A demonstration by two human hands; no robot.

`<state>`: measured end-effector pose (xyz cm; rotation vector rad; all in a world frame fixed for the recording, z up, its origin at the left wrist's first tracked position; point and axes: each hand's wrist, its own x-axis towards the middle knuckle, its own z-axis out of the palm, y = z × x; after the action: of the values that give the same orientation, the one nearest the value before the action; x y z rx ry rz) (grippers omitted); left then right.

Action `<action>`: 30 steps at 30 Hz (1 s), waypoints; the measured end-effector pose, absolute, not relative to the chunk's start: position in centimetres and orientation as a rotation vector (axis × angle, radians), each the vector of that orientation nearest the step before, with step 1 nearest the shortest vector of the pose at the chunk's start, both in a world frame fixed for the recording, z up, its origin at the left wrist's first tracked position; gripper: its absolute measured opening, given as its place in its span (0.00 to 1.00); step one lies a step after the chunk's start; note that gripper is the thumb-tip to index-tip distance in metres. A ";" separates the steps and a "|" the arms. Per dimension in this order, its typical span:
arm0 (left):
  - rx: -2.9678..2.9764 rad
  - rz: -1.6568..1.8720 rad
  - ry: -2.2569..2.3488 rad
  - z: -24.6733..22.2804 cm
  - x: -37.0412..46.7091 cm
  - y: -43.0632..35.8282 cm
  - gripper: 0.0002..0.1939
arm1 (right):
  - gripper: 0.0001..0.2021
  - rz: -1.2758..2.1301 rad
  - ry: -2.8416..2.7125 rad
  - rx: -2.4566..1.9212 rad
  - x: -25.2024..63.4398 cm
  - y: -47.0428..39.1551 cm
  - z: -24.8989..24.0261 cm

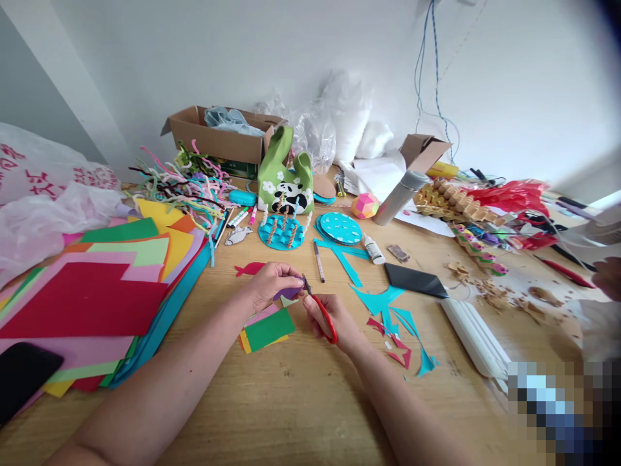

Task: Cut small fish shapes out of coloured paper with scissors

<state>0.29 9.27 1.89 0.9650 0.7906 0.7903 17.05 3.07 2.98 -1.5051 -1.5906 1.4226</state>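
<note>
Over the middle of the wooden table, my left hand point(276, 285) pinches a small piece of purple paper point(287, 293). My right hand point(324, 315) is closed around a pair of scissors point(326, 315) with red handles, and their blades meet the paper's right edge. A red fish-shaped cutout point(249, 268) lies just behind my left hand. Below the hands rest small paper rectangles, with a green one point(272, 329) on top of pink and yellow. To the right lie blue paper scraps point(378, 299) and red scraps point(400, 353).
Coloured paper sheets point(92, 291) and a black phone point(29, 372) cover the left side. Behind stand a panda bag point(286, 184), a blue disc with twisted stems point(281, 233), a glue bottle point(373, 249) and a grey flask point(400, 197). A power strip point(475, 340) and another person's hand point(609, 278) are at right.
</note>
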 end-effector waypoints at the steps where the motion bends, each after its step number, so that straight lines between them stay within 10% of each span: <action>1: 0.971 0.790 0.789 1.9 0.3 9.3 0.09 | 0.28 1.426 -1.590 -1.499 17.1 3.1 3.0; 30: 1.018 0.744 0.869 2.7 -0.1 9.3 0.09 | 0.29 1.421 -1.640 -1.499 17.0 2.9 3.2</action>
<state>-0.08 9.33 2.72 1.0179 0.8692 0.7436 17.03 2.94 3.22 -1.4988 -1.6403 1.4210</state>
